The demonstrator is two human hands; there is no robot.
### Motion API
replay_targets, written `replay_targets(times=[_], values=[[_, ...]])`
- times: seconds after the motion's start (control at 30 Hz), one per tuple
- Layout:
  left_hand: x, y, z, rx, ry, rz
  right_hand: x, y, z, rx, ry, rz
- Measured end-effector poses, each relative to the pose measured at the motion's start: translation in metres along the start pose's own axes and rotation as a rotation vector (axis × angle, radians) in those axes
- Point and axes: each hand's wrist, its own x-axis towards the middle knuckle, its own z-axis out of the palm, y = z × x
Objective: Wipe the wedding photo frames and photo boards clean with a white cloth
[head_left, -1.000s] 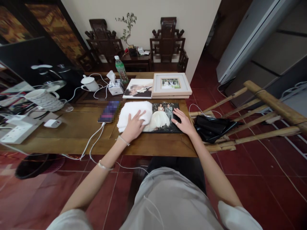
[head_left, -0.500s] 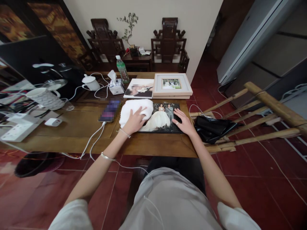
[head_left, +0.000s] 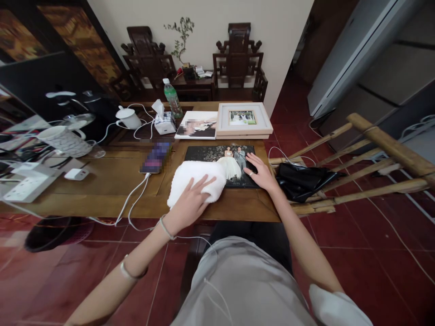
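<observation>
My left hand point(head_left: 190, 201) lies over a folded, fluffy white cloth point(head_left: 181, 179), pressing it with the fingers spread across its top. The cloth covers the lower left of a dark photo panel point(head_left: 204, 153), which shows a couple in wedding clothes, and hangs over onto the wooden table point(head_left: 244, 203). On the panel's right edge rests my right hand point(head_left: 260, 173), its fingers stretched out and apart, a ring on one finger. The cloth hides the panel's lower left corner.
Behind the panel lie a white-framed picture point(head_left: 222, 120) and a flat photo print point(head_left: 197, 124). Leftward are a phone point(head_left: 156, 157) on a white cable, a tissue box point(head_left: 165, 123), a green-labelled bottle point(head_left: 172, 98), cups and a power strip point(head_left: 25, 188). A bamboo chair point(head_left: 374, 136) stands right.
My left hand has drawn the white cloth down toward the table's front edge, uncovering the panel's upper left part. My right hand stays on the panel's right edge.
</observation>
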Motion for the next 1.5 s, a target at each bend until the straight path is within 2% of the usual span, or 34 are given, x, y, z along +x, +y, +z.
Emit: replay_targets(times=[0.23, 0.33, 0.43, 0.53, 0.63, 0.73, 0.83, 1.0, 1.1, 1.2, 1.4, 1.5], values=[[0.089, -0.064, 0.015, 0.084, 0.098, -0.080, 0.000, 0.002, 0.000, -0.014, 0.004, -0.011], [0.110, -0.074, 0.012, 0.116, 0.086, -0.123, 0.000, 0.001, 0.000, -0.018, 0.005, -0.012], [0.101, -0.061, 0.006, 0.129, -0.002, -0.078, 0.000, 0.001, 0.000, -0.018, 0.005, -0.009], [0.067, -0.033, 0.002, 0.100, -0.073, 0.024, 0.000, 0.001, 0.000, -0.017, 0.004, -0.009], [0.030, -0.005, -0.001, 0.061, -0.089, 0.082, 0.001, 0.001, 0.001, -0.008, -0.001, -0.009], [0.013, 0.005, -0.003, 0.053, -0.087, 0.083, 0.001, 0.001, 0.001, -0.004, -0.002, -0.009], [0.028, -0.009, -0.005, 0.093, -0.078, 0.034, 0.000, 0.002, 0.001, -0.015, 0.003, -0.011], [0.090, -0.056, -0.005, 0.130, -0.053, -0.134, -0.001, 0.002, 0.000, -0.015, -0.002, -0.012], [0.115, -0.065, -0.003, 0.078, -0.062, -0.205, -0.001, 0.002, -0.001, -0.009, -0.006, -0.009], [0.110, -0.048, -0.003, 0.055, -0.079, -0.177, 0.000, 0.001, -0.001, -0.005, -0.005, -0.003], [0.042, 0.020, -0.001, 0.057, -0.097, 0.013, 0.001, 0.000, 0.001, -0.016, -0.005, -0.016], [0.032, 0.033, -0.002, 0.076, -0.122, 0.088, 0.001, 0.001, 0.002, -0.028, 0.000, -0.018]])
